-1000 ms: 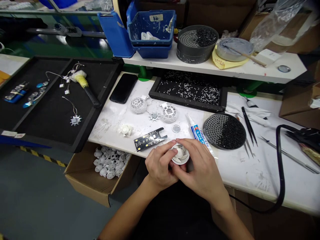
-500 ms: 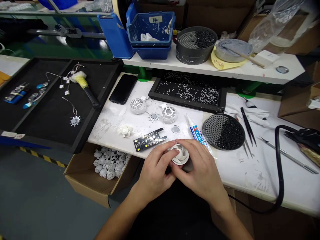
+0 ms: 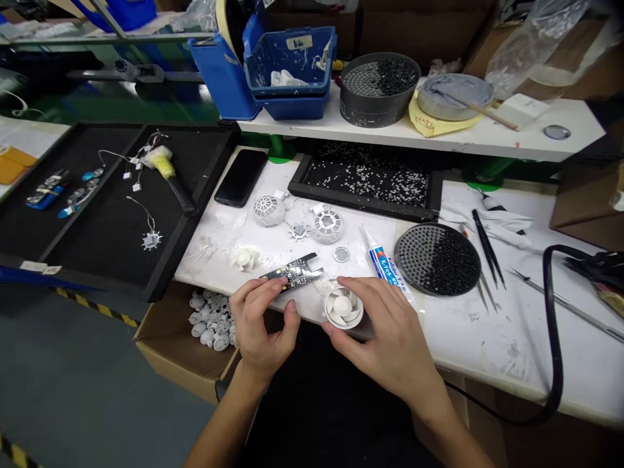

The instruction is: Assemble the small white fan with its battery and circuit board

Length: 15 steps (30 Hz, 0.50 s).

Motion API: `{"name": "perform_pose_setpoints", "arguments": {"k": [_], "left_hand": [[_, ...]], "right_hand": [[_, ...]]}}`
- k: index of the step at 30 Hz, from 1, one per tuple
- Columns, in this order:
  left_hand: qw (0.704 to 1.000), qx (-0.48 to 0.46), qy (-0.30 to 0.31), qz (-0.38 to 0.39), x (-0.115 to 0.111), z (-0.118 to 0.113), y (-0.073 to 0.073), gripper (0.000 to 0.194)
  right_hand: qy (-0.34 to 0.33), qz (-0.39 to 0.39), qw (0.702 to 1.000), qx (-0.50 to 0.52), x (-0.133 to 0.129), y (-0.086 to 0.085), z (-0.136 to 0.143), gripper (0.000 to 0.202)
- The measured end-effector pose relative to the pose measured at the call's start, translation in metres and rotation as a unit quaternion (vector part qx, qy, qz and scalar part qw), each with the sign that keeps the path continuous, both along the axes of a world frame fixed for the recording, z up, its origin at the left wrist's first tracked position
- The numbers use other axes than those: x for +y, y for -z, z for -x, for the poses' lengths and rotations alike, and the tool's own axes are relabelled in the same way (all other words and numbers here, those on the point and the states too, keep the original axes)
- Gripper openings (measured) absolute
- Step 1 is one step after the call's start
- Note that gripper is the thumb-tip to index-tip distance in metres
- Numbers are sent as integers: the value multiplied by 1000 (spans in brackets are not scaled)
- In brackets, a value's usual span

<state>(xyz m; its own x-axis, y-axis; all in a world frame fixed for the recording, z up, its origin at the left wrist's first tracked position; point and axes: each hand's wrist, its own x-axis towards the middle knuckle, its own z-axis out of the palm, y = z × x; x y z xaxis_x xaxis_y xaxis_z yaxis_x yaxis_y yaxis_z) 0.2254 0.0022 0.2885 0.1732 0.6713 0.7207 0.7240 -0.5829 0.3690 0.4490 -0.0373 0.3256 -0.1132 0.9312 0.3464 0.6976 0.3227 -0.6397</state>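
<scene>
In my right hand (image 3: pixel 385 325) is a small white fan (image 3: pixel 343 307) set in a round white ring, gripped at the bench's front edge between thumb and fingers. A thin wire seems to run up from the ring. My left hand (image 3: pixel 263 322) is apart from the fan. Its fingertips lie over the near-left end of a black circuit board (image 3: pixel 298 272), while the thumb stands away from them. Behind the board is a loose white fan wheel (image 3: pixel 245 258). Two white perforated half-domes (image 3: pixel 268 210) and a small metal disc (image 3: pixel 341 254) lie farther back.
A glue tube (image 3: pixel 385 263) and a round dish of black bits (image 3: pixel 437 259) lie to the right, beside tweezers (image 3: pixel 487 247). A black cable (image 3: pixel 550 325) loops over the right edge. Below the bench, a cardboard box (image 3: pixel 182 354) holds white balls. A phone (image 3: pixel 240 177) lies behind.
My left hand has let go of the fan and moved left to the circuit board. The fan stays in my right hand, now turned to face upward more.
</scene>
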Motion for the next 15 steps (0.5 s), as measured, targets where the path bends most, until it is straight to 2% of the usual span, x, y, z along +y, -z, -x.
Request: {"name": "perform_pose_setpoints", "arguments": {"k": [6,9,12,15], "left_hand": [[1000,-3,3,-13,5,-4,11,46],[1000,-5,4,-14,0,-1,8,46],[999,9,-3,-31,9,13,-12,50],[998,37,-38,-19,48,37,-42,47]], "right_hand": [[-5,4,1000,10,-1,-1,0,48],[-4,5,1000,13,0,0,0,48],[-6,4,1000,12,0,1,0,47],[-11,-1,1000,10,0,3,0,46]]}}
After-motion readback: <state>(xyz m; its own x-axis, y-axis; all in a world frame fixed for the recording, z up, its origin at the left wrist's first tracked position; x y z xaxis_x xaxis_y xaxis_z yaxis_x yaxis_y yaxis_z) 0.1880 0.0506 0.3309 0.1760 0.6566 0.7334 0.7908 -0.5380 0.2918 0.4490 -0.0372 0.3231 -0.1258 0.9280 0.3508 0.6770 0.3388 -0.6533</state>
